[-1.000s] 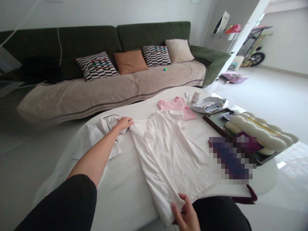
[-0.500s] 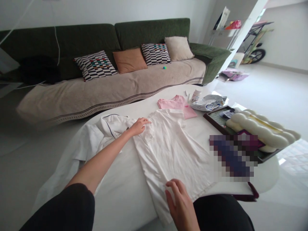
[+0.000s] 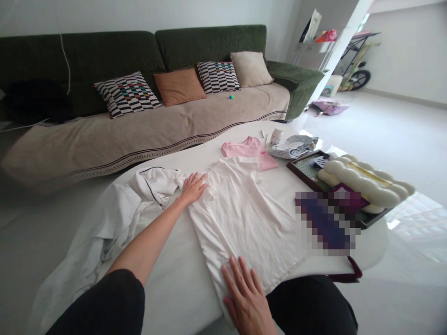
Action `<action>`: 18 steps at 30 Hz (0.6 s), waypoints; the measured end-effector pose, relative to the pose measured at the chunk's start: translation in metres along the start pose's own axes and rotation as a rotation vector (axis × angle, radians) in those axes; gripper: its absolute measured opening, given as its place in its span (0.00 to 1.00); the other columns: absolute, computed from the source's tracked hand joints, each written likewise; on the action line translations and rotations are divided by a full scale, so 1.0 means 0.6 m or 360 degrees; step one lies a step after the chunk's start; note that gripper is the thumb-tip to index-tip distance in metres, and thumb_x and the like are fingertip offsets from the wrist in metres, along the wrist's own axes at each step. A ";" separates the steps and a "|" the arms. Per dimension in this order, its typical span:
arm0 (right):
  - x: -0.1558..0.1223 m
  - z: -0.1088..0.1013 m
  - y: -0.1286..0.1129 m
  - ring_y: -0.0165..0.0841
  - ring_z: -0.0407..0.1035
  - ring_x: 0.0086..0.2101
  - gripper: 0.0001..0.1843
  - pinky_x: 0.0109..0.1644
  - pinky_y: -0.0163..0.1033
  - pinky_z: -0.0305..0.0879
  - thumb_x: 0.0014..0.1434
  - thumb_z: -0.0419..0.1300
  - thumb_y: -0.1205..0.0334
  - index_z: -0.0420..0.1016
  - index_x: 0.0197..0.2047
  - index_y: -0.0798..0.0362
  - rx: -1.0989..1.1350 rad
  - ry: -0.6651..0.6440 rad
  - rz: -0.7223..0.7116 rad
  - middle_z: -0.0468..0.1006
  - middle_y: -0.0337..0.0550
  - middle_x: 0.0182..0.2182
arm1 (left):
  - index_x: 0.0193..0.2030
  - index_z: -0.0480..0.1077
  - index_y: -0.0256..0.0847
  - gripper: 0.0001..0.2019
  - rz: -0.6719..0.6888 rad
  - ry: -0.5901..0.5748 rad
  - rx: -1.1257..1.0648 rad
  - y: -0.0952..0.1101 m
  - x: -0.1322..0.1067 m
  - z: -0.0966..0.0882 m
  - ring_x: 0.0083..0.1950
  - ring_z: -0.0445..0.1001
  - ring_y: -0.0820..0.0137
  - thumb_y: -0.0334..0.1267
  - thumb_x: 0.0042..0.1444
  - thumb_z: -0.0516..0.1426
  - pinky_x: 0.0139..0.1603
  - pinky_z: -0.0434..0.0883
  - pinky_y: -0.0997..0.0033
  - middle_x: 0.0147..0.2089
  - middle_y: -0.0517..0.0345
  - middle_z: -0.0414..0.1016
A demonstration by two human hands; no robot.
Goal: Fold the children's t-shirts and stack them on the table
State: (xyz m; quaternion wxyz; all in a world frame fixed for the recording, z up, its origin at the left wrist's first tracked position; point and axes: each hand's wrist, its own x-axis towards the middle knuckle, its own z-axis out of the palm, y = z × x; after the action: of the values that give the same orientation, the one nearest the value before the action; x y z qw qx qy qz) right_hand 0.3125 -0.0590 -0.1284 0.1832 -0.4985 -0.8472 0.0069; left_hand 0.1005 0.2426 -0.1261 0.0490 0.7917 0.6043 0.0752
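A white shirt (image 3: 251, 214) is spread over the white table, its collar end away from me and one long sleeve running down toward my knees. My left hand (image 3: 194, 187) lies flat with fingers apart at the shirt's upper left, by the shoulder. Flat on the lower part of the sleeve rests my right hand (image 3: 246, 293), fingers spread. Beside my left hand is a crumpled white garment with a dark trim line (image 3: 153, 186), hanging over the table's left side. A folded pink shirt (image 3: 244, 148) touches the white shirt's far end.
To the right stands a dark-edged tray (image 3: 307, 179) bearing a cream cloud-shaped box (image 3: 366, 181). A silvery packet (image 3: 293, 147) and a small white bottle (image 3: 276, 136) sit at the table's far side. Behind is a green sofa (image 3: 213, 44) with several cushions. A blurred patch hides something near the tray.
My right hand has flattened onto the sleeve with fingers spread. My left hand has flattened too, shifting slightly left and nearer. The whole view has shifted a little.
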 end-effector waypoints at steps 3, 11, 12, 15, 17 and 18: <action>-0.050 0.013 0.001 0.47 0.64 0.49 0.31 0.42 0.48 0.66 0.55 0.53 0.55 0.57 0.60 0.56 -0.0176 0.0033 0.0018 0.65 0.52 0.54 | 0.63 0.49 0.52 0.26 -0.0125 -0.0021 0.0035 -0.006 -0.003 0.015 0.66 0.44 0.59 0.51 0.59 0.41 0.61 0.47 0.55 0.66 0.54 0.46; -0.072 -0.060 0.128 0.38 0.65 0.49 0.18 0.46 0.42 0.66 0.59 0.49 0.59 0.66 0.52 0.47 -0.0039 0.0151 0.0270 0.70 0.45 0.50 | 0.62 0.53 0.46 0.25 -0.0254 -0.0006 -0.0026 0.033 0.041 -0.006 0.64 0.49 0.53 0.48 0.58 0.44 0.57 0.52 0.48 0.64 0.46 0.52; -0.059 -0.071 0.161 0.37 0.64 0.50 0.18 0.49 0.43 0.64 0.60 0.47 0.61 0.66 0.52 0.50 -0.0006 0.0206 0.0461 0.70 0.47 0.50 | 0.62 0.55 0.43 0.25 -0.0174 0.0022 -0.0080 0.046 0.056 -0.013 0.63 0.52 0.54 0.46 0.58 0.44 0.57 0.54 0.51 0.62 0.44 0.55; -0.019 -0.085 0.251 0.37 0.63 0.49 0.19 0.52 0.45 0.61 0.60 0.43 0.64 0.65 0.51 0.57 0.0049 0.0342 0.0791 0.70 0.51 0.47 | 0.55 0.64 0.36 0.21 0.0193 0.0066 -0.0271 0.104 0.117 -0.029 0.56 0.63 0.61 0.39 0.57 0.47 0.57 0.59 0.64 0.55 0.45 0.66; 0.000 -0.080 0.293 0.38 0.63 0.48 0.19 0.51 0.45 0.61 0.59 0.44 0.64 0.65 0.51 0.58 0.0019 0.0362 0.0860 0.71 0.51 0.45 | 0.51 0.68 0.35 0.18 0.0329 0.0058 -0.0354 0.155 0.163 -0.031 0.52 0.67 0.64 0.34 0.55 0.48 0.56 0.61 0.68 0.50 0.47 0.70; 0.006 -0.076 0.307 0.39 0.62 0.47 0.18 0.50 0.46 0.62 0.58 0.45 0.64 0.65 0.50 0.58 -0.0008 0.0349 0.0876 0.72 0.51 0.43 | 0.50 0.69 0.35 0.17 0.0358 0.0053 -0.0376 0.182 0.184 -0.027 0.52 0.67 0.64 0.33 0.55 0.48 0.55 0.61 0.68 0.50 0.47 0.71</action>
State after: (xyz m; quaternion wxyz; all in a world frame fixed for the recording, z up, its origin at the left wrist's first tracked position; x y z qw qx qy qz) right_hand 0.4803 0.0287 -0.1208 0.2635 -0.7078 -0.6554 0.0003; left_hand 0.2300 0.3201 -0.0849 0.1231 0.8417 0.4996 0.1638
